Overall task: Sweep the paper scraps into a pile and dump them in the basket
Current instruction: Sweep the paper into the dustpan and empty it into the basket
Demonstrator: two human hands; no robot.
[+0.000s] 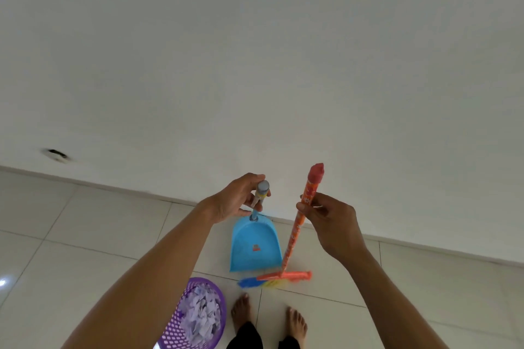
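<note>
Looking down at a tiled floor (85,235) beside a white wall (255,65). Gripping the grey-capped top of the blue dustpan (255,249) handle with the left hand (235,201), all fingers curled round it. Pinching the orange broom (295,232) stick just below its red tip with the right hand (329,215), thumb and fingers closed on it. Dustpan resting on the floor close to the foot of the wall, mouth toward the feet (241,311). Broom slanted, head down on the floor just beside the dustpan's lip, with blue, yellow and orange bristles (249,282) spread along it. Purple basket (195,320) at lower left, near the left of the 2 bare feet, partly hidden behind the left forearm. Scraps (201,311) heaped inside the basket.
</note>
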